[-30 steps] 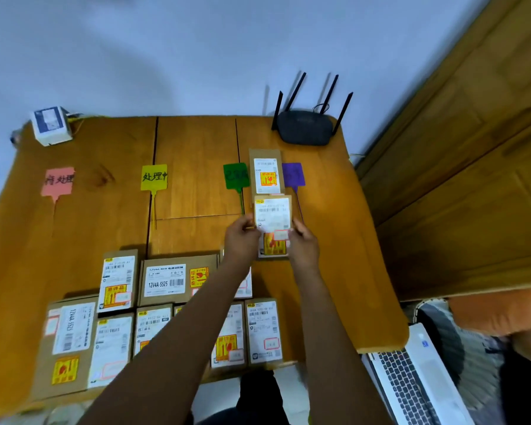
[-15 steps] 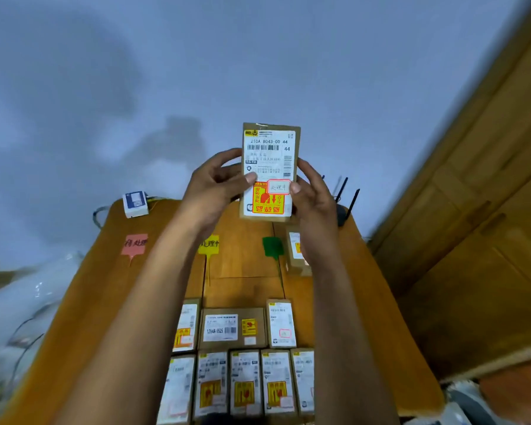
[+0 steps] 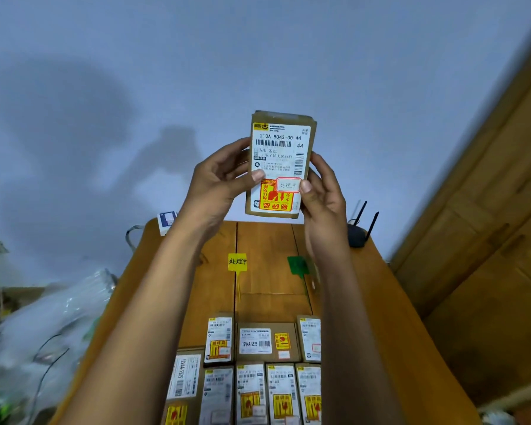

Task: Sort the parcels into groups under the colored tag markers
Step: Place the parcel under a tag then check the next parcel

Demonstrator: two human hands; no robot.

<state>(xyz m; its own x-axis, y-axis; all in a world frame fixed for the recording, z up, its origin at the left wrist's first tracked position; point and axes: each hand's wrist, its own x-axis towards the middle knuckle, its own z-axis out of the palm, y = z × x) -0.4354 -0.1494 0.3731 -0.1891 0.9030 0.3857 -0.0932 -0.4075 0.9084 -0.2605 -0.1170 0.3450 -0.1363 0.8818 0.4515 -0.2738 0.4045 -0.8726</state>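
Wooden table below, blue-grey wall behind. Nearest the body, rows of unsorted parcels packed edge to edge along the near end, labels up, presumably so each can be read at a glance. Just beyond them, bare wood, then the yellow tag marker with handwritten characters and the green tag marker beside it, partly hidden behind the right forearm. Further up, both arms raised: left hand and right hand clamped on either long edge of one brown parcel, thumbs on its face, held upright well above the table at eye level. Reason looks plain: reading the small red-bordered sticker beside the right thumb to choose a group. Handwriting there seems to match the yellow tag, so probably bound for that column. At the far end, black router and small white box against the wall.
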